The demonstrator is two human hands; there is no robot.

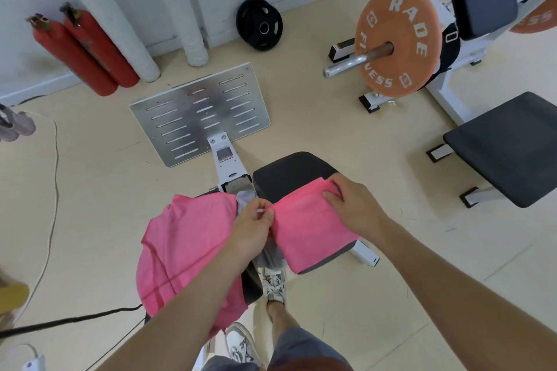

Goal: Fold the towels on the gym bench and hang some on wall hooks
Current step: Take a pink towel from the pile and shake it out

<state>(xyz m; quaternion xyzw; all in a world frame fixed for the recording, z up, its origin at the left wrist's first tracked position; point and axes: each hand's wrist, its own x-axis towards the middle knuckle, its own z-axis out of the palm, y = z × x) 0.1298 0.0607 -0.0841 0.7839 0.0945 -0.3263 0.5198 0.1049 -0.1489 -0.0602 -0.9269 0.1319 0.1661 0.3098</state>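
A folded pink towel (310, 232) lies on the dark pad of the gym bench (289, 173), right below me. My left hand (251, 227) pinches the towel's left corner. My right hand (354, 205) grips its far right edge. A second pink towel (187, 250) lies spread and unfolded over the bench to the left. A grey towel (245, 197) shows between the two pink ones and hangs down under my left hand. No wall hooks are in view.
A slotted metal footplate (199, 111) stands ahead of the bench. Two red fire extinguishers (81, 51) lean on the wall at left. An orange weight plate on a bar (398, 42) and another bench (509, 147) stand right. A black cable (60, 322) crosses the floor.
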